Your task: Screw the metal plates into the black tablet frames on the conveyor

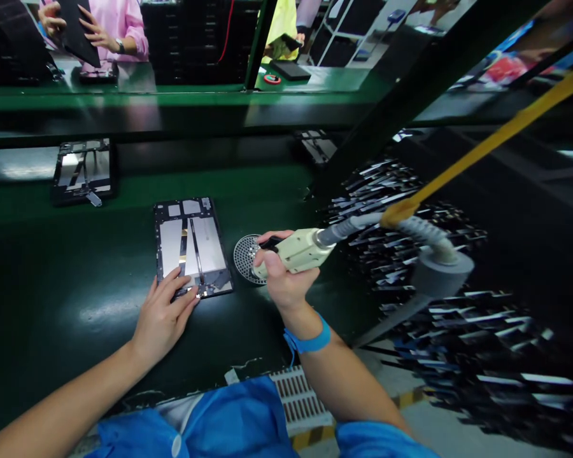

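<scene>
An opened tablet (205,245) lies on the green bench, its pale inner panel and dark ribbon cables facing up. My left hand (165,315) rests on its near edge, fingers stretched out over the lower corner area. In my right hand (286,280) is a cream electric screwdriver (305,249), gripped around its body with the tip end pointing left. That tip end is over a round perforated metal dish (244,253) just right of the tablet; my fingers hide the bit. A grey cable runs from the screwdriver's back end.
A yellow strap (496,149) holds up the cable at right. Racks of many upright dark panels (496,337) crowd the right side. Another opened tablet (83,168) lies at back left, one more (319,147) at back centre. Across the bench, a person in pink (124,28) handles a dark panel.
</scene>
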{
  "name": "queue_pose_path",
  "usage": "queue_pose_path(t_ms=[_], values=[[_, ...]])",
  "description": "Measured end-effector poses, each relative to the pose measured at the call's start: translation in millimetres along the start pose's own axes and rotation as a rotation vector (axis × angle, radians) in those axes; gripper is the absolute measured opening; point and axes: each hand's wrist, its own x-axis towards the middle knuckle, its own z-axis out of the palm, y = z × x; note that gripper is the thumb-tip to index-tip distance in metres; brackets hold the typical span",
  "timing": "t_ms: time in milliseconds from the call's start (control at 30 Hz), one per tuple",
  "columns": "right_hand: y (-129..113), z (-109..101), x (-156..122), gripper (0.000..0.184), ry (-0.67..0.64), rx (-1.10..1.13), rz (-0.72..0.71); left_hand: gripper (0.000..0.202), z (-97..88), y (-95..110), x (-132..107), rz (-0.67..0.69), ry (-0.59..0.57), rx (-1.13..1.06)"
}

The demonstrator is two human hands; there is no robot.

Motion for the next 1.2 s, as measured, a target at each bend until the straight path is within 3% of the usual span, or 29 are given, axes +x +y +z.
queue_pose_path(t_ms=[700, 933, 1067, 1200], values=[[2, 7, -6, 0.024, -0.07, 0.001, 0.081, 0.022, 0.8, -5, -2, 0.014, -0.002, -0.05], [-29, 14, 6, 0.022, 0.046, 0.057, -0.042, 0.021, 5.8, -4, 10, 0.007, -0.015, -0.066], [-42, 36, -2, 0.024, -0.069, 0.138, -0.044, 0.022, 6.4, -4, 12, -0.009, -0.015, -0.078], [-34, 57, -18, 0.028, -0.242, 0.212, 0.038, 0.024, 4.3, -2, 13, -0.02, -0.03, -0.093]])
